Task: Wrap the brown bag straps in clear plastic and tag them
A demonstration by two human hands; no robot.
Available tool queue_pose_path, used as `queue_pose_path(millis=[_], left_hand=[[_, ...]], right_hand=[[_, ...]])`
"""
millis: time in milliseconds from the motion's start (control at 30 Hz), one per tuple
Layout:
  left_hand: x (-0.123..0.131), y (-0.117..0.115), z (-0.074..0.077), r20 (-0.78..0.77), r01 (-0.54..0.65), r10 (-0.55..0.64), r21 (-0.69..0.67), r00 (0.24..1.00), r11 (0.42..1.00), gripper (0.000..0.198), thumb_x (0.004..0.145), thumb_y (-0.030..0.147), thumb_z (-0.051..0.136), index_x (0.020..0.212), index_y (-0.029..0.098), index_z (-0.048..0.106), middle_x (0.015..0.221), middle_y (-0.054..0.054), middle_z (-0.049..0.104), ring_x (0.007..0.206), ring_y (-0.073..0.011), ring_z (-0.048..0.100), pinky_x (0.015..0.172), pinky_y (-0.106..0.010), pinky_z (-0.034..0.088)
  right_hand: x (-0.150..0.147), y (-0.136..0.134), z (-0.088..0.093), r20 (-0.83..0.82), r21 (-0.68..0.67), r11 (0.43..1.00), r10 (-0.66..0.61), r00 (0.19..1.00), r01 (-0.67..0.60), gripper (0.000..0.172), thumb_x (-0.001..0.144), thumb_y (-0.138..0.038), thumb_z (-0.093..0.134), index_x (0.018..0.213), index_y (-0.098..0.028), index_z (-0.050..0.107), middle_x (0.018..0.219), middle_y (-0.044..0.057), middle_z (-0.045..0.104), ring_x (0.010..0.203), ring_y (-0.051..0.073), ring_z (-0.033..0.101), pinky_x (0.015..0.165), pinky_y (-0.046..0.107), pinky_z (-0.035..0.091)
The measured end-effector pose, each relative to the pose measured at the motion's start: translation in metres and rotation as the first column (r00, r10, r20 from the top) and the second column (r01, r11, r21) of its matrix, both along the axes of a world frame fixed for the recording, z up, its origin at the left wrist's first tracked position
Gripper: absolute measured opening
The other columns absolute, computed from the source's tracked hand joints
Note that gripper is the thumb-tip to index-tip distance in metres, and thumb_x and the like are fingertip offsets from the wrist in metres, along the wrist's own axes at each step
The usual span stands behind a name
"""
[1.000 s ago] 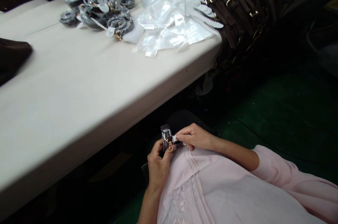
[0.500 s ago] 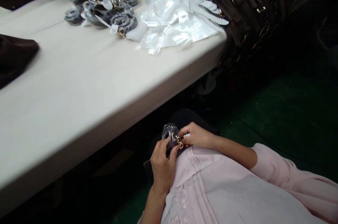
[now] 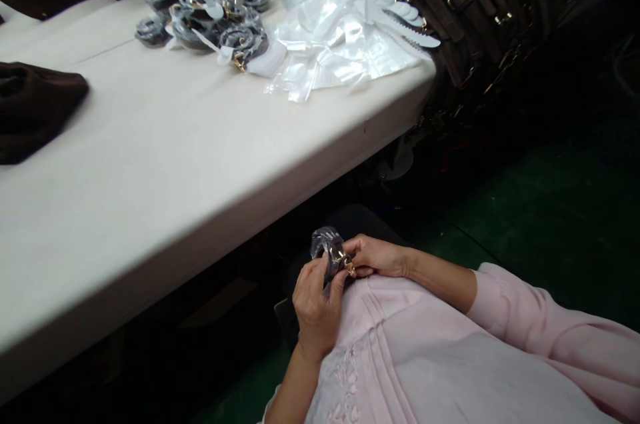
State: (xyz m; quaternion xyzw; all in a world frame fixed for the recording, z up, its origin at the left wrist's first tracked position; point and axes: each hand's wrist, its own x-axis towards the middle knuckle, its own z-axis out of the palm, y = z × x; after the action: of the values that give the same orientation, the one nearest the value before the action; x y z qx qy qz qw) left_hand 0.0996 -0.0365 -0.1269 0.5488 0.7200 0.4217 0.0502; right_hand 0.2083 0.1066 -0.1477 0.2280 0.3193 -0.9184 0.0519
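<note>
Close to the front of the pink shirt, my left hand grips a coiled dark strap wrapped in clear plastic. A gold buckle and clasp sit on the side of the coil that faces my right hand. My right hand is closed at that side, its fingertips pressed to the strap beside the gold fittings. Its fingers partly hide what they pinch. Both hands are below the table edge, over my lap.
The white table crosses the view, its edge above my hands. On it lie several plastic-wrapped coiled straps, a pile of clear bags with white serrated strips, and dark brown cloth. Brown straps with gold buckles hang over the edge.
The view has shifted slightly, so the table items appear a little further right. The wrapped coil has turned a little, and my right fingers have closed in at the gold fittings.
</note>
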Motion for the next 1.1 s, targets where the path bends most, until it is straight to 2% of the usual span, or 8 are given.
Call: queue_pose_path(millis=[133, 233, 367, 500, 767, 867, 1000, 1100], left_hand=[[-0.001, 0.001, -0.003, 0.020, 0.031, -0.030, -0.034, 0.999, 0.999, 0.032, 0.087, 0.017, 0.066, 0.119, 0.017, 0.061, 0.098, -0.009, 0.069, 0.093, -0.0216, 0.065, 0.082, -0.035, 0.054], [-0.003, 0.003, -0.004, 0.050, 0.036, -0.034, -0.043, 0.998, 0.998, 0.030, 0.087, 0.018, 0.066, 0.116, 0.017, 0.061, 0.097, -0.008, 0.069, 0.091, -0.0203, 0.065, 0.082, -0.034, 0.054], [-0.003, 0.004, -0.004, 0.136, -0.016, 0.025, -0.064, 0.990, 0.998, 0.020, 0.085, 0.019, 0.068, 0.105, 0.017, 0.062, 0.094, -0.006, 0.067, 0.086, -0.0185, 0.065, 0.079, -0.031, 0.052], [-0.001, 0.004, -0.004, 0.226, 0.004, 0.008, -0.054, 0.974, 0.999, 0.019, 0.085, 0.019, 0.069, 0.102, 0.019, 0.061, 0.093, -0.003, 0.066, 0.084, -0.0163, 0.064, 0.078, -0.028, 0.051], [0.002, 0.002, 0.006, 0.480, -0.017, 0.080, -0.134, 0.873, 0.991, 0.016, 0.084, 0.026, 0.070, 0.098, 0.019, 0.064, 0.088, -0.002, 0.069, 0.079, -0.0158, 0.066, 0.073, -0.026, 0.052], [0.004, 0.003, 0.007, 0.433, 0.054, -0.003, -0.104, 0.901, 0.993, 0.015, 0.085, 0.025, 0.069, 0.098, 0.020, 0.066, 0.089, -0.003, 0.069, 0.081, -0.0169, 0.066, 0.075, -0.028, 0.052], [0.005, 0.001, 0.004, 0.305, 0.156, -0.121, -0.093, 0.945, 0.983, 0.017, 0.085, 0.024, 0.069, 0.100, 0.019, 0.067, 0.088, -0.005, 0.068, 0.083, -0.0194, 0.063, 0.076, -0.032, 0.051], [0.005, 0.000, 0.003, 0.456, 0.172, -0.080, -0.163, 0.887, 0.971, 0.013, 0.085, 0.026, 0.069, 0.096, 0.020, 0.067, 0.086, -0.003, 0.069, 0.079, -0.0175, 0.065, 0.073, -0.029, 0.051]], right_hand=[[-0.005, -0.006, 0.005, 0.089, 0.177, 0.980, -0.108, 0.990, 0.091, 0.014, 0.060, -0.015, 0.077, 0.070, -0.009, 0.068, 0.050, -0.005, 0.053, 0.043, 0.002, 0.037, 0.040, 0.015, 0.021], [-0.006, -0.008, 0.007, 0.096, 0.237, 0.958, -0.192, 0.977, 0.165, 0.019, 0.062, -0.021, 0.079, 0.072, -0.009, 0.069, 0.051, -0.004, 0.055, 0.041, 0.002, 0.038, 0.038, 0.015, 0.021], [-0.001, -0.004, 0.002, 0.007, 0.115, 0.982, -0.151, 0.988, 0.150, 0.024, 0.073, -0.027, 0.075, 0.088, -0.009, 0.072, 0.061, 0.000, 0.063, 0.038, 0.000, 0.034, 0.037, 0.015, 0.018], [0.002, 0.003, -0.005, 0.019, 0.053, 0.993, -0.103, 0.995, 0.102, 0.026, 0.073, -0.027, 0.076, 0.089, -0.008, 0.072, 0.052, -0.002, 0.058, 0.035, 0.000, 0.031, 0.034, 0.015, 0.013], [0.006, 0.006, -0.008, -0.022, 0.092, 0.996, 0.004, 1.000, -0.002, 0.021, 0.077, -0.028, 0.071, 0.081, -0.008, 0.069, 0.043, -0.004, 0.052, 0.033, 0.001, 0.026, 0.034, 0.015, 0.010], [0.008, 0.004, -0.006, 0.006, 0.120, 0.993, -0.001, 1.000, 0.000, 0.023, 0.074, -0.031, 0.074, 0.075, -0.009, 0.068, 0.044, -0.004, 0.053, 0.034, 0.001, 0.030, 0.035, 0.015, 0.013], [0.011, 0.004, -0.001, 0.018, 0.263, 0.965, 0.008, 1.000, -0.012, 0.031, 0.069, -0.036, 0.079, 0.062, -0.009, 0.063, 0.047, -0.003, 0.054, 0.040, 0.003, 0.041, 0.040, 0.015, 0.026], [0.014, 0.007, 0.000, -0.013, 0.297, 0.949, 0.111, 0.994, -0.103, 0.027, 0.076, -0.034, 0.072, 0.068, -0.009, 0.065, 0.043, -0.005, 0.049, 0.039, 0.002, 0.035, 0.040, 0.014, 0.024]])
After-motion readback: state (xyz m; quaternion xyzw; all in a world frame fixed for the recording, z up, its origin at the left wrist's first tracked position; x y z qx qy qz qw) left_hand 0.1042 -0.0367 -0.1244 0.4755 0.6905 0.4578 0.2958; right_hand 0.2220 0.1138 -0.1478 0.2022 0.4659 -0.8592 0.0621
